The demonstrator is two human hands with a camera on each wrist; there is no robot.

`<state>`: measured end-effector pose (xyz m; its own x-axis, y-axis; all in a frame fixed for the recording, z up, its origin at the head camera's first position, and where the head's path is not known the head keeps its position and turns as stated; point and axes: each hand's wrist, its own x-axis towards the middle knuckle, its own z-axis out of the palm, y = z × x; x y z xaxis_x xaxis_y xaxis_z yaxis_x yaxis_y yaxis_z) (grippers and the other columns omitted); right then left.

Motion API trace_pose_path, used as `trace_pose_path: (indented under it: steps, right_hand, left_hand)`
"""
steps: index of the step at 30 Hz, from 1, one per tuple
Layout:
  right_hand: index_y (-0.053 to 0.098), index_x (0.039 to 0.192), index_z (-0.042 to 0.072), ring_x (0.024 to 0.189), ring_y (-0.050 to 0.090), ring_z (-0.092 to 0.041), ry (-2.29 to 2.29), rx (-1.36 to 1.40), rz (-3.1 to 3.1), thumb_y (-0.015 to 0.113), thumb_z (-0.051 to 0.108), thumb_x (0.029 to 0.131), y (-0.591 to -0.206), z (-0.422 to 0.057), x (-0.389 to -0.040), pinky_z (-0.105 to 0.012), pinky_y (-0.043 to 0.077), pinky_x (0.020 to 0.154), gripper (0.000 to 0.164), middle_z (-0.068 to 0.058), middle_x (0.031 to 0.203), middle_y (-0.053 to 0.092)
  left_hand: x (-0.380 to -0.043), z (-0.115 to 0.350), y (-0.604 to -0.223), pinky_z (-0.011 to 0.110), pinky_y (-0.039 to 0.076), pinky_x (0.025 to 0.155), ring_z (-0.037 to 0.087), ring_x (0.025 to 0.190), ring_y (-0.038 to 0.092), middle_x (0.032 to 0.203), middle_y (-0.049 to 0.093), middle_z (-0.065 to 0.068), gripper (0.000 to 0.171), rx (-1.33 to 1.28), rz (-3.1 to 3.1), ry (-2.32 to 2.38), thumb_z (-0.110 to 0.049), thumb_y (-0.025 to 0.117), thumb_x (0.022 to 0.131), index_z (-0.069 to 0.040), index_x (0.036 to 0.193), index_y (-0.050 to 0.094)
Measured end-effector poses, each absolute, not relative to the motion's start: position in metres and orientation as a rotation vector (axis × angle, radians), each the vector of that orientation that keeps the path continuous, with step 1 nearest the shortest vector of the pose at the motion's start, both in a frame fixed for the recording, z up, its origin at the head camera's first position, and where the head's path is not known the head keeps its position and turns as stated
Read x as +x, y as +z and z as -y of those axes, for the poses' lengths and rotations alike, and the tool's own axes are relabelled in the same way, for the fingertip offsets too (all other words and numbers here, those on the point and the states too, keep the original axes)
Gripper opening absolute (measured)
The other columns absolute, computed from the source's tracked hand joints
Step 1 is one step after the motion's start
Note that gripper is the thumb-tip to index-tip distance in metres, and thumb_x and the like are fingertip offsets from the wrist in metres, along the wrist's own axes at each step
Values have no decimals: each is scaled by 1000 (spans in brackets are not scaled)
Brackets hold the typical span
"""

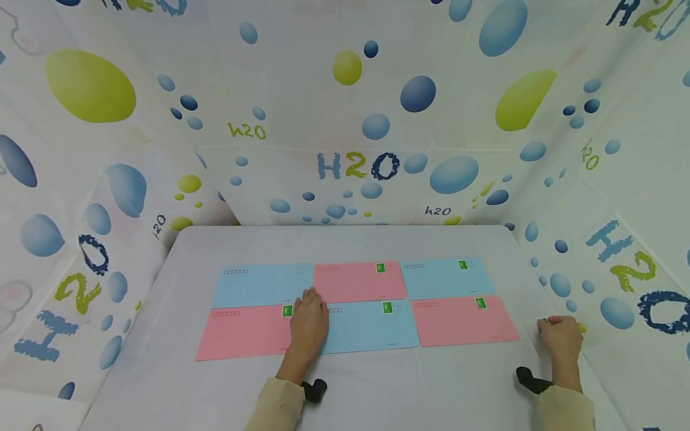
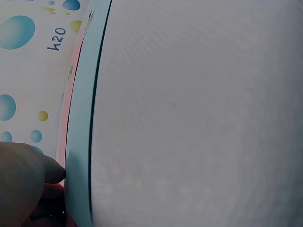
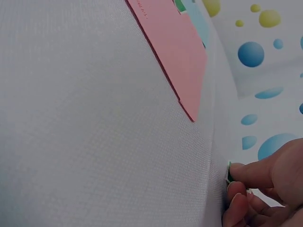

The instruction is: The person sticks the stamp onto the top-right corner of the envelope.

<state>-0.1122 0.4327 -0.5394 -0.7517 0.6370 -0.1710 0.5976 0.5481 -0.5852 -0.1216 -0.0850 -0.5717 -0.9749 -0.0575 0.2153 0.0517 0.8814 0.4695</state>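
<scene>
In the head view, blue and pink envelopes lie in two rows on the white table. My left hand (image 1: 309, 319) rests over the seam between the lower left pink envelope (image 1: 242, 335) and the lower middle blue envelope (image 1: 372, 329), fingertips at the lower edge of the upper left blue envelope (image 1: 259, 290). Near the table's right edge, my right hand (image 1: 560, 336) pinches a small green stamp (image 3: 230, 175) between thumb and fingers. Similar green stamps sit on the other envelopes, such as the stamp (image 1: 481, 303) on the lower right pink envelope (image 1: 453, 323). The upper left blue envelope shows a bare stamp corner.
The upper middle pink envelope (image 1: 350, 284) and upper right blue envelope (image 1: 442, 281) form the rest of the back row. White cloth (image 1: 356, 108) printed with blue and green drops stands behind and beside the table (image 1: 409, 395). A black strap end hangs at each wrist.
</scene>
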Motion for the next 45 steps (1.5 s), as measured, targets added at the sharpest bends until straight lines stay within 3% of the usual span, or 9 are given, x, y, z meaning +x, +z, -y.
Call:
trace_pose_path:
  steps: [4,7,9,11,15,26,29,38,45]
  right_hand:
    - [53,120,-17,97,57,-49,1009,-1081,2656,53,9,93,-539,-433,-110,-38,49,62,37,-38,110,59]
    - [54,123,-15,72,63,-30,1047,-1106,2623,50,9,93,-536,-433,-109,-22,42,50,39,-30,94,64]
    - [54,125,-14,57,60,-15,1091,-1127,2591,49,9,93,-534,-432,-109,-20,42,47,40,-25,87,66]
    - [51,129,-14,53,55,-4,1165,-1152,2550,47,9,94,-531,-428,-109,-18,45,45,42,-23,91,64]
    - [44,136,-12,51,57,1,1315,-1146,2465,46,7,96,-526,-418,-111,-18,53,48,44,-22,100,57]
    - [53,133,-10,58,65,4,1466,-940,2443,55,17,101,-515,-386,-118,-17,60,62,41,11,74,62]
    - [54,133,-8,61,67,3,1498,-888,2455,56,19,101,-509,-374,-119,-17,60,66,42,14,75,62]
    - [55,137,-3,70,68,3,1580,-850,2465,54,31,103,-495,-343,-122,-23,62,79,47,-14,113,68]
    - [58,135,2,74,67,1,1606,-849,2468,55,37,102,-493,-328,-124,-24,62,83,48,-17,122,64]
  left_hand:
    - [-121,85,-571,56,45,112,39,132,56,136,61,26,35,2,2821,-735,-14,60,99,11,123,64]
    - [-121,85,-572,56,45,111,40,132,56,136,61,26,34,-5,2814,-748,-13,60,99,11,122,65]
    - [-122,86,-573,56,45,111,40,132,56,136,61,26,34,-12,2813,-749,-13,60,99,11,122,65]
    - [-122,86,-574,56,44,112,39,133,56,137,61,26,34,-18,2813,-755,-14,59,100,11,123,65]
    - [-122,87,-576,57,43,113,39,134,55,138,60,25,35,-20,2814,-778,-14,59,100,11,124,64]
    - [-122,90,-575,58,41,114,40,135,53,139,59,26,34,-14,2780,-851,-12,58,100,11,124,64]
    - [-122,92,-577,58,40,115,40,136,52,139,59,25,34,-9,2776,-866,-12,58,100,11,124,64]
    - [-120,92,-574,59,38,116,41,137,50,140,57,27,34,-11,2780,-929,-11,59,99,12,124,63]
    - [-119,94,-569,58,37,117,42,139,48,142,56,27,35,-5,2805,-974,-10,59,98,11,125,63]
